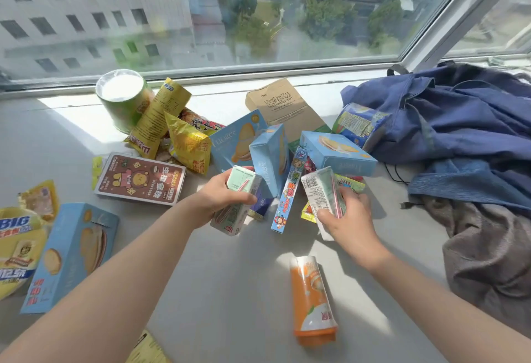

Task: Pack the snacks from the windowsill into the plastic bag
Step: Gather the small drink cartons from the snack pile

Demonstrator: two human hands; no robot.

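Observation:
Snacks lie scattered over the white windowsill [230, 276]. My left hand [222, 199] grips a pale green drink carton [237, 199] with a straw on its side. My right hand [349, 219] grips a second carton [323, 193], its barcode side facing me. Behind them stand several light blue biscuit boxes [268, 155], and a long cartoon candy box [288, 190] lies between the hands. An orange carton [311, 299] lies near me. At left are a brown bear box [140, 180], yellow packets [188, 143] and a green tub [123, 98]. No plastic bag is visible.
A blue cloth bag [448, 121] and grey fabric [488, 259] are heaped at the right, with a blue snack can [359, 125] against them. A brown paper box [284, 107] leans at the window. Another blue box [71, 256] and a yellow packet [17, 250] sit far left.

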